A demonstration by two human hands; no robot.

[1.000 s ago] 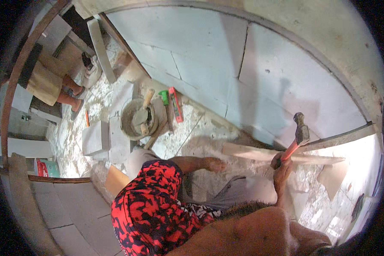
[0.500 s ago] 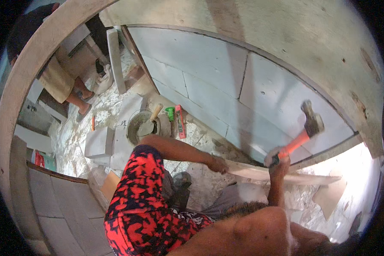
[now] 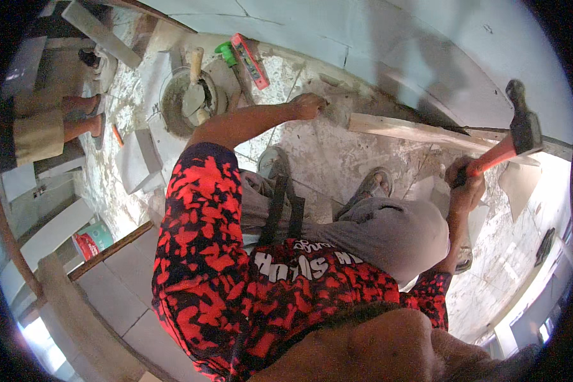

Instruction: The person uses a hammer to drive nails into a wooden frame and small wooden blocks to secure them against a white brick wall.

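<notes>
My right hand (image 3: 468, 181) is wrapped round the handle of a claw hammer (image 3: 503, 151), which has an orange-red grip and a dark metal head. The hammer is raised at the right, its head in front of the pale block wall. Below and left of the hammer, a long wooden board (image 3: 407, 130) lies along the foot of the wall. My left hand (image 3: 309, 107) is closed just beyond the board's left end, with a small gap between them. Whatever its fingers may hold is hidden.
Left of my left arm stands a mortar bucket (image 3: 175, 105) with a trowel (image 3: 196, 95). Near it lie a red spirit level (image 3: 250, 60), a green-handled tool (image 3: 226, 52) and a pale block (image 3: 137, 160). Another person's legs (image 3: 83, 121) are at far left.
The view has tilted down, bringing my legs and feet into sight. My left hand now sits apart from the board's end, where it was closer before. The right hand still grips the hammer.
</notes>
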